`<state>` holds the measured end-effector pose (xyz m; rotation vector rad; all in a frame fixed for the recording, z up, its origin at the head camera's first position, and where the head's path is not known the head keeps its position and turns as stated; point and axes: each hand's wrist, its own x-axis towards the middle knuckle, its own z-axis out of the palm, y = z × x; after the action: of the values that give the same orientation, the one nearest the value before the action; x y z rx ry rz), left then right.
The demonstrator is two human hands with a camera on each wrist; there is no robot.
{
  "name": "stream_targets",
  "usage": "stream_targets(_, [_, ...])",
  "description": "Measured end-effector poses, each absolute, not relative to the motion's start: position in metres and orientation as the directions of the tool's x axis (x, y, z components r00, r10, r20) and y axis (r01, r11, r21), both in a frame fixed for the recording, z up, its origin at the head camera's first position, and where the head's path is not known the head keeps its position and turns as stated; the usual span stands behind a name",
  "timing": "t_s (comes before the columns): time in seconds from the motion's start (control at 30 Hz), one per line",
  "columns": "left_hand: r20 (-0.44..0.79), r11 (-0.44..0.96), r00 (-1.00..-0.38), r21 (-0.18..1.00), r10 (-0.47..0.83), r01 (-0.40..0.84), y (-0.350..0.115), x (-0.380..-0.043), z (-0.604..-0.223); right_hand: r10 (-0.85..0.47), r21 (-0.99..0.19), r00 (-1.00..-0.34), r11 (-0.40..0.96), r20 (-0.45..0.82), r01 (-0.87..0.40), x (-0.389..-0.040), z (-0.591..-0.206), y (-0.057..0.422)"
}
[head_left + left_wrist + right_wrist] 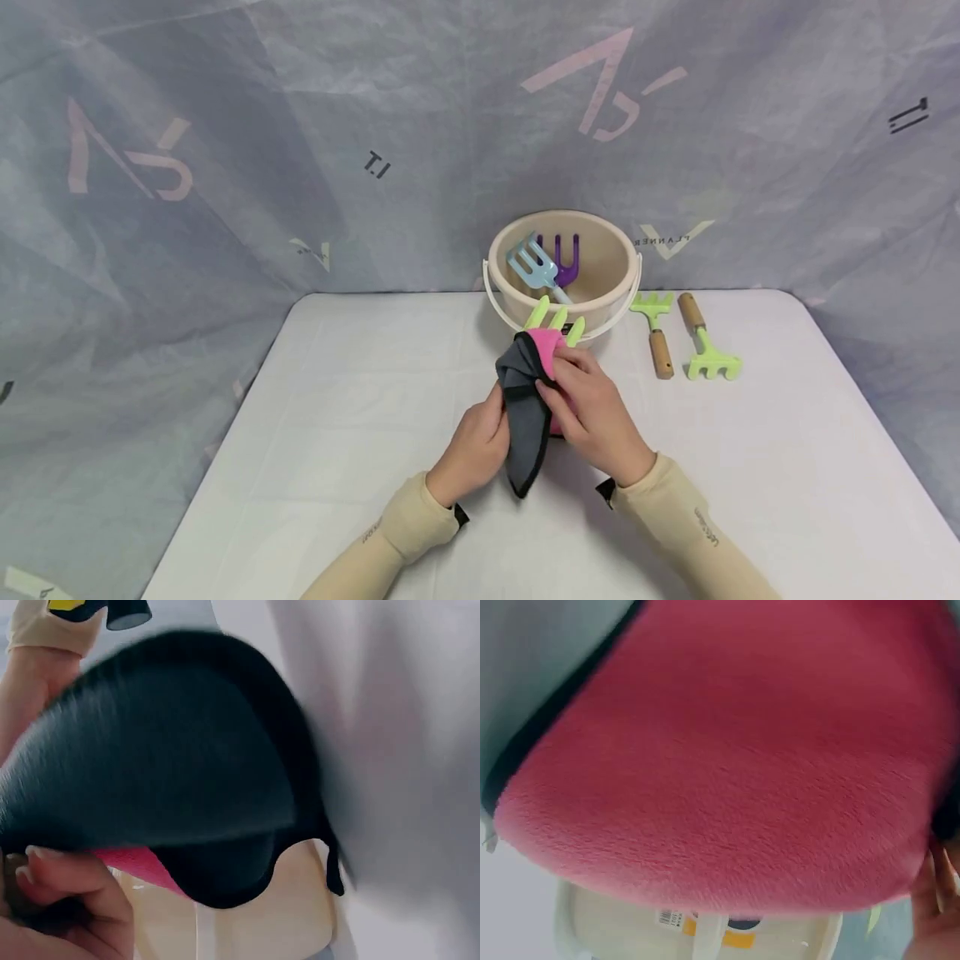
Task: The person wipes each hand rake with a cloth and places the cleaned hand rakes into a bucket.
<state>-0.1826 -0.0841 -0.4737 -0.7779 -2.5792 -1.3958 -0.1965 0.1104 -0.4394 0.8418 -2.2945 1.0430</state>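
A two-sided cloth [527, 425], dark grey on one face and pink on the other with black edging, is folded around a light green hand rake [558, 317]. Three of the rake's tines stick out above the cloth, while the rest of its head is covered. My left hand [472, 440] grips the rake from below, its fingers on a brown handle bit beside the cloth [165, 757] in the left wrist view. With thumb and fingers, my right hand [596, 412] pinches the cloth near the tines. In the right wrist view the cloth's pink face [720, 780] covers most of the picture.
Behind the hands a beige bucket [618, 250] with a white handle holds a light blue rake [534, 265] and a purple rake [573, 265]. Right of it, two green rakes, one upright [658, 342] and one reversed [701, 337], lie on the white table [360, 400]. A grey curtain [420, 100] hangs behind.
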Motion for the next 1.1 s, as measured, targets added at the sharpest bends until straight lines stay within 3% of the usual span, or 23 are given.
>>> stream_targets(0.2, [0.391,0.4,-0.851,0.76,0.35,0.513,-0.083,-0.184,-0.471,-0.318,-0.383,-0.628,0.574,0.71,-0.724,-0.201,-0.442,0.114])
stream_targets(0.37, [0.451,0.288,-0.853,0.807,0.262,0.516,-0.089,-0.187,-0.462,-0.307,-0.357,-0.659,0.648,0.686,-0.673,-0.211,-0.448,0.123])
stream_targets(0.47, [0.428,0.217,-0.868,0.849,0.251,0.481,-0.091,-0.186,-0.456,-0.244,-0.505,-0.738,0.594,0.629,-0.626,-0.213,-0.452,0.128])
stream_targets(0.6, [0.36,0.149,-0.883,0.897,0.302,0.417,-0.089,-0.181,-0.449,-0.1,-0.814,-0.879,0.342,0.465,-0.47,-0.21,-0.448,0.13])
stream_targets(0.7, [0.344,0.123,-0.869,0.904,0.355,0.408,-0.085,-0.176,-0.439,-0.014,-0.891,-0.951,0.346,0.309,-0.294,-0.211,-0.444,0.134])
stream_targets(0.87, [0.341,0.081,-0.845,0.91,0.412,0.407,-0.082,-0.17,-0.431,-0.018,-0.81,-0.993,0.577,0.118,-0.107,-0.218,-0.437,0.149])
stream_targets(1.03, [0.293,0.031,-0.856,0.941,0.426,0.337,-0.083,-0.176,-0.444,-0.173,-0.692,-0.983,0.704,0.054,-0.161,-0.219,-0.427,0.166])
stream_targets(1.1, [0.285,-0.006,-0.851,0.949,0.441,0.315,-0.084,-0.179,-0.452,-0.238,-0.719,-0.97,0.664,0.057,-0.205,-0.218,-0.425,0.171])
